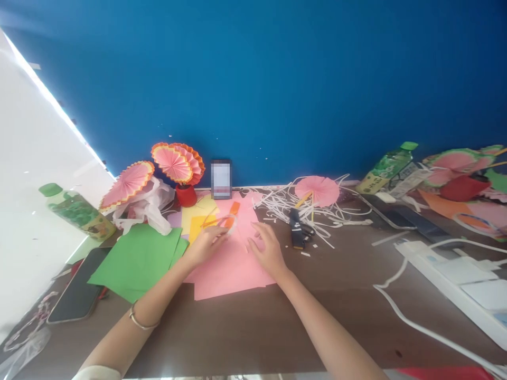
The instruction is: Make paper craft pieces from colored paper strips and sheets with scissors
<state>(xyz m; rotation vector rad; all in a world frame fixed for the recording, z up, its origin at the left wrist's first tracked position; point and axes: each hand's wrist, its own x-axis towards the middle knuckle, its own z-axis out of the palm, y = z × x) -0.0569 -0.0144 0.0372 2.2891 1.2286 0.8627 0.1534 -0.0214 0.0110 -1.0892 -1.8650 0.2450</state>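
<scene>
Both hands sit over the pink paper sheets (229, 269) near the middle of the table (245, 332), toward its back edge. I log the left hand (206, 244) with fingers pinched around a thin, pale strip (222, 220) that is too blurred for me to name; its wrist carries a slim bracelet (142, 322). I log the right hand (268, 249) as loose, fingers spread and resting flat on the pink paper, gripping nothing. Just behind the left hand: yellow and orange paper sheets (200, 216). Left of the pink paper, partly beside it: green paper sheets (137, 258), then a dark phone (79, 290) lying flat near the table's left edge. Back left corner: a green-capped bottle (77, 211), a white plastic bag (144, 208), pink pleated paper fans (174, 163) with orange rims, one standing in a red cup (186, 195). Against the blue wall (277, 79) at the back edge: a small upright phone (221, 179). Just right of the right hand: black scissors (297, 232), and behind them a heap of white paper strips (285, 203) with another pink fan (317, 190) on top. Right side of the table: a tilted green bottle (386, 169), a white power strip (455, 274) with a white cable (400, 311), more paper craft (463, 169) at the back right corner.
</scene>
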